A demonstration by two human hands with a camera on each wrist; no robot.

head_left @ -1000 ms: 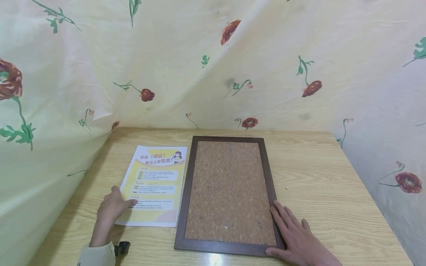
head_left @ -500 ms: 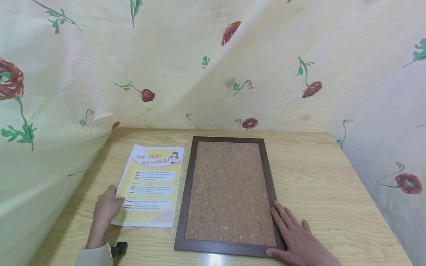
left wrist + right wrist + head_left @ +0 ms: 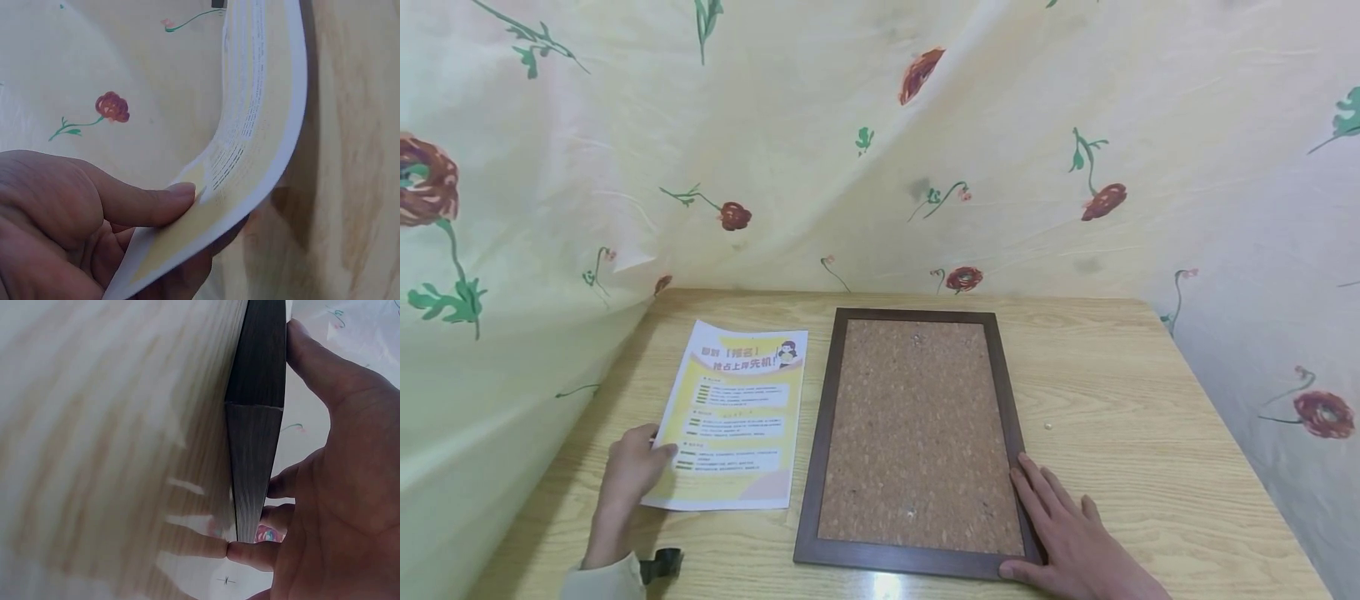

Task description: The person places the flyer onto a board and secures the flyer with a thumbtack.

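Observation:
A yellow and white printed poster sheet (image 3: 737, 417) is at the left of the table. My left hand (image 3: 635, 465) pinches its lower left edge; in the left wrist view the thumb (image 3: 169, 203) lies on top, fingers are underneath, and the sheet (image 3: 250, 144) bends upward. Right of the sheet, a corkboard (image 3: 921, 442) with a dark wooden frame lies flat. At its lower right corner rests my right hand (image 3: 1071, 533), fingers extended along the right side and thumb at the front edge. The right wrist view shows the frame corner (image 3: 256, 425) beside that palm.
Wood-grain table (image 3: 1120, 375) lies underneath, with a tiny pale round object (image 3: 1048, 427) right of the corkboard. A flowered cloth (image 3: 820, 150) hangs behind and at both sides. A black band or clip (image 3: 661, 565) sits by the left cuff.
The left hand has closed its grip on the poster's edge and drawn the sheet slightly left, widening the gap to the corkboard. The right hand and the corkboard have stayed put.

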